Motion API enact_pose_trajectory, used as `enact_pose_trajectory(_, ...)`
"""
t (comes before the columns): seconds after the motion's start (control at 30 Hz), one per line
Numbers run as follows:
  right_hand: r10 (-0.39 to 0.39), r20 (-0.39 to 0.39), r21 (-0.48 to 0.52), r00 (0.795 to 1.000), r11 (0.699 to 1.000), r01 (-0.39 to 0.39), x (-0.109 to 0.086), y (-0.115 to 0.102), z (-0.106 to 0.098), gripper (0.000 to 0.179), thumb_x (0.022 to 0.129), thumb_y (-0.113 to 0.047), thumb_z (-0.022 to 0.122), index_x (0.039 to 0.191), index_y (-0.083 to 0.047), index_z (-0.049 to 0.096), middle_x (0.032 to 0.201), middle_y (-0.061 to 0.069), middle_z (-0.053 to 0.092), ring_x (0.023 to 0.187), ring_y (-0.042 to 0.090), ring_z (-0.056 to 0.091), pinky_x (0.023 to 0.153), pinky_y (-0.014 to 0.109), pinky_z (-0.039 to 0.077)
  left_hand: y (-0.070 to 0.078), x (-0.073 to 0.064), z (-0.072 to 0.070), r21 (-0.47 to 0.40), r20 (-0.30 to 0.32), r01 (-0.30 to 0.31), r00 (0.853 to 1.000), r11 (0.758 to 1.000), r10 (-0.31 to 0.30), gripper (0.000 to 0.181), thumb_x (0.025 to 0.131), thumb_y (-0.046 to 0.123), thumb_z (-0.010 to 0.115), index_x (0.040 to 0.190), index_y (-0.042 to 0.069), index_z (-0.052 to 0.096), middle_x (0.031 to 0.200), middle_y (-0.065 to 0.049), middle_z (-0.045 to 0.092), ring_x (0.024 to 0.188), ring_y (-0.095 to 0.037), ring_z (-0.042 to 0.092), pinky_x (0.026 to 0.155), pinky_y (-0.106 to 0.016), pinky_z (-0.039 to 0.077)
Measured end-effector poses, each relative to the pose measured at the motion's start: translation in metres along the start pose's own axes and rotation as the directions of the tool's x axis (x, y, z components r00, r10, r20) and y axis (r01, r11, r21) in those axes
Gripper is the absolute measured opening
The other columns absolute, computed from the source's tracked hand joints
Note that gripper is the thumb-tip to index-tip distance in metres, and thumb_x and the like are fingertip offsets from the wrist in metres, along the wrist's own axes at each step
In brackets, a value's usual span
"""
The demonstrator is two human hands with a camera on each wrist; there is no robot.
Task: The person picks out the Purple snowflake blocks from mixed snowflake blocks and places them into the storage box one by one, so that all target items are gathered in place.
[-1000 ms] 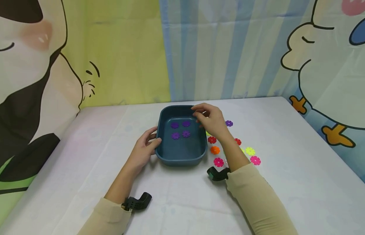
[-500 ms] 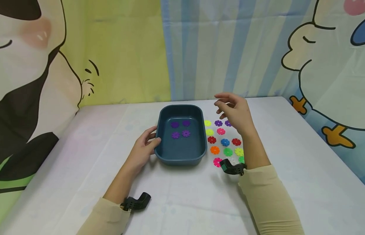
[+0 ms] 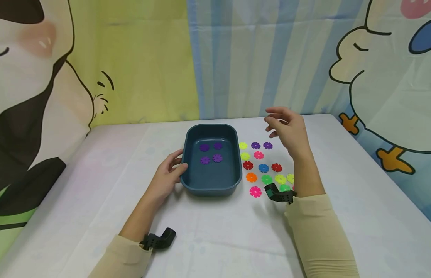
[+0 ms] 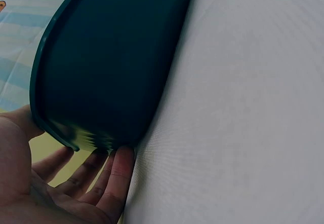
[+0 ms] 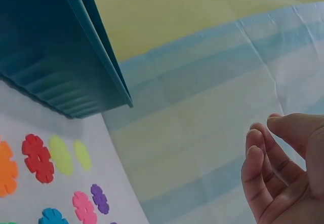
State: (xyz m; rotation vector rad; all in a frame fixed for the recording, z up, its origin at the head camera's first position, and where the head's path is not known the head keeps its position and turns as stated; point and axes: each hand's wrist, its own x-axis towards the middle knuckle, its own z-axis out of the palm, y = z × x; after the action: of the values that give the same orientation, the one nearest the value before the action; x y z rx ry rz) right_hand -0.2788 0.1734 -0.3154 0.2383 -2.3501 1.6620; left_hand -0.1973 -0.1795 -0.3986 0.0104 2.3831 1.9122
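A dark blue-green plastic bin (image 3: 212,177) sits on the table, with several purple notched flower discs (image 3: 217,158) lying flat inside. My left hand (image 3: 168,172) grips its left side, thumb over the rim and fingers against the outer wall, as the left wrist view also shows. To the right of the bin, my right hand (image 3: 288,129) hovers above the far part of the table. Its fingers are loosely bent, and nothing shows between thumb and fingertips (image 5: 254,153) in the right wrist view. Below it lie two purple discs (image 3: 267,145).
Rows of coloured flower discs lie right of the bin, among them a red disc (image 3: 248,165), a blue disc (image 3: 263,168) and an orange disc (image 3: 251,177). My right forearm covers some of them. A cartoon-printed cloth (image 3: 236,58) hangs behind the white table (image 3: 201,239).
My right hand has moved from over the bin's far right rim to the right, above the discs, uncovering several of them. My left hand and the bin stay put.
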Motion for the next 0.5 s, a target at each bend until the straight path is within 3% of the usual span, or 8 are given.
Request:
enact_pose_trajectory(0.2,0.037,-0.028,0.000,0.999,0.999,-0.037,0.001,0.005,-0.008,0.036,0.101,-0.030,0.067,0.134,-0.014,0.067,0.115,0.003,0.067,0.082,0.012,0.068,0.071,0.020,0.059,0.000,0.001,-0.001,-0.002,0.003,-0.006,1.000,1.000,0.006,0.057,0.107,0.024,0.056,0.161,0.021,0.037,0.154,-0.017,0.049,0.134,-0.035,0.057,0.092,-0.036,0.059)
enact_pose_trajectory(0.4,0.060,-0.038,-0.010,0.997,0.998,-0.061,0.001,0.008,-0.012,0.037,0.102,-0.030,0.067,0.135,-0.014,0.066,0.114,0.001,0.066,0.089,0.023,0.069,0.072,0.019,0.059,0.000,0.000,-0.001,-0.007,0.006,-0.010,1.000,1.000,0.010,0.057,0.107,0.024,0.056,0.160,0.021,0.037,0.153,-0.017,0.050,0.134,-0.036,0.057,0.091,-0.034,0.060)
enact_pose_trajectory(0.5,0.071,-0.030,-0.012,0.997,0.997,-0.072,0.001,0.010,-0.012,0.037,0.102,-0.030,0.067,0.135,-0.014,0.066,0.114,0.002,0.066,0.088,0.020,0.069,0.072,0.020,0.059,0.000,-0.001,-0.001,-0.004,0.004,-0.007,1.000,1.000,0.007,0.057,0.107,0.024,0.056,0.161,0.021,0.036,0.153,-0.017,0.050,0.134,-0.035,0.057,0.091,-0.033,0.059)
